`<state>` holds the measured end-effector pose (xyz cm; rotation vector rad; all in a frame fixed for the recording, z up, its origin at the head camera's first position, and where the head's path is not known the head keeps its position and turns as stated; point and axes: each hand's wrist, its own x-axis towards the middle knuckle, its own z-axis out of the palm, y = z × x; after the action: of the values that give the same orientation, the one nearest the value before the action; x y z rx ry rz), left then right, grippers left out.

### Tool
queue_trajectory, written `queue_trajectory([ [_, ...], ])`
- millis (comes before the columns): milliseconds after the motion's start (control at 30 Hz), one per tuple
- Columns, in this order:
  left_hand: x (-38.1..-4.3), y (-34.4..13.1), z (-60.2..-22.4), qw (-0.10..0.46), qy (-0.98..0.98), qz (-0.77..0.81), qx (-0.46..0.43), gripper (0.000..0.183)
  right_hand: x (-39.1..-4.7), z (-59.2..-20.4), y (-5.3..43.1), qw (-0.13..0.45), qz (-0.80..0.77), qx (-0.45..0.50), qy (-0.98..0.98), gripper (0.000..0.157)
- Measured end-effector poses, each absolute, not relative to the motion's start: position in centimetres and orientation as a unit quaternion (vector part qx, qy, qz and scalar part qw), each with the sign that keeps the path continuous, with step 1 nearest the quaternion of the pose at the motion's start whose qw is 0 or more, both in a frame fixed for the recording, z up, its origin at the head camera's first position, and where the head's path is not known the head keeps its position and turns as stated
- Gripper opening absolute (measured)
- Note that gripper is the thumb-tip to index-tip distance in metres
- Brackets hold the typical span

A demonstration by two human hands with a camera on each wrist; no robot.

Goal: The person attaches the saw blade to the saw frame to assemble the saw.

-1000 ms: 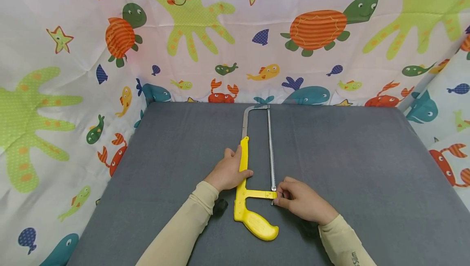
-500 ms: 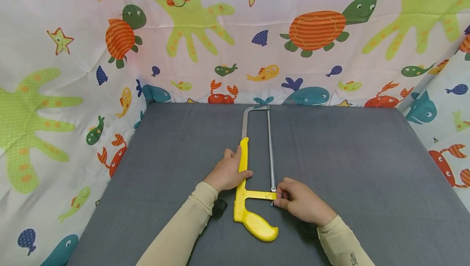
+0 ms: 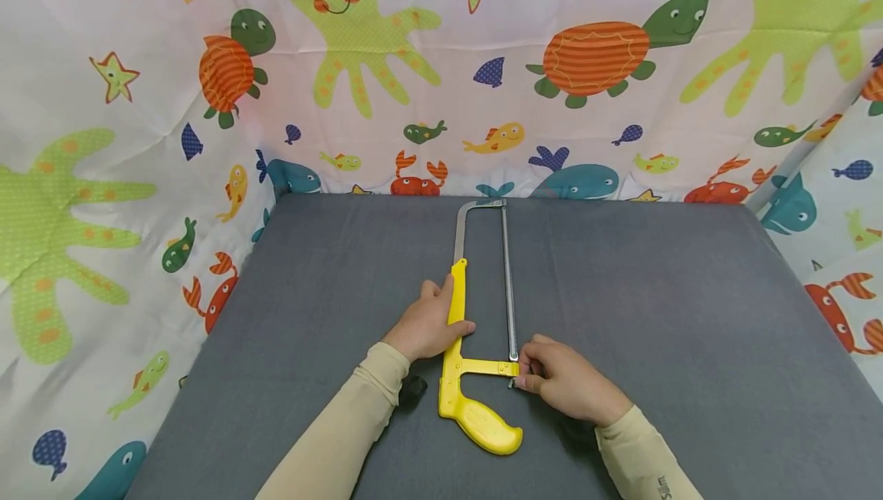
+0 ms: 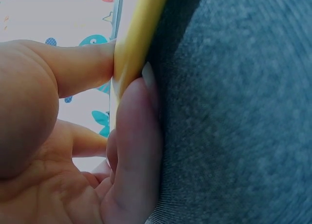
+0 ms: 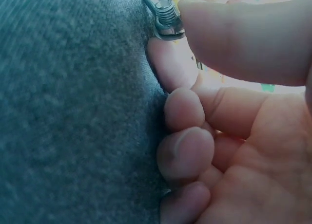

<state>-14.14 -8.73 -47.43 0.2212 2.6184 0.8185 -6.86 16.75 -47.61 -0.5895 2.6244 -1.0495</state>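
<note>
A hacksaw [image 3: 488,425] with a yellow handle and a silver front bow lies on the grey cloth, its blade [image 3: 509,285] to the right. My left hand [image 3: 428,322] grips the yellow frame; in the left wrist view, thumb and fingers pinch that yellow bar [image 4: 139,34] from both sides. At the near end of the blade, my right hand [image 3: 572,379] pinches the small wing nut [image 5: 169,33] between thumb and index finger. A threaded bolt end [image 5: 167,12] sticks out of it in the right wrist view. The other right fingers are curled against the cloth.
The grey cloth-covered table [image 3: 655,293] spreads on both sides of the saw. A white curtain [image 3: 414,70] printed with sea animals hangs behind and along both sides. Dark wrist-camera parts [image 3: 412,391] sit under the left forearm.
Both hands keep their places on the hacksaw, with only a tiny shift of the right fingers at the wing nut. The saw stays put.
</note>
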Motion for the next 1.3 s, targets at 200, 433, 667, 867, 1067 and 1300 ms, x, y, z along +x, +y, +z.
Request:
queue_trajectory([
  [200,-14.1,-8.7,-47.6,0.189,0.935,0.289,0.081,0.100,-6.9,-47.6,16.8,0.138,-0.358,-0.196,0.902,0.021],
  [433,-14.3,-8.5,-47.8,0.181,0.937,0.286,0.089,0.100,-6.8,-47.6,16.9,0.137,-0.365,-0.195,0.900,0.022],
  [667,-14.3,-8.3,-47.8,0.183,0.936,0.286,0.092,0.100,-6.6,-47.7,17.0,0.135,-0.367,-0.185,0.901,0.022],
  [867,-14.2,-8.0,-47.9,0.187,0.935,0.286,0.094,0.100,-6.2,-47.7,17.2,0.135,-0.369,-0.179,0.902,0.022],
  [1067,-14.6,-8.4,-48.0,0.190,0.933,0.290,0.098,0.101,-6.7,-47.9,17.2,0.133,-0.368,-0.177,0.903,0.021],
  [1300,-14.6,-10.2,-48.6,0.186,0.932,0.298,0.094,0.101,-7.4,-48.5,16.5,0.160,-0.398,-0.147,0.891,0.018],
])
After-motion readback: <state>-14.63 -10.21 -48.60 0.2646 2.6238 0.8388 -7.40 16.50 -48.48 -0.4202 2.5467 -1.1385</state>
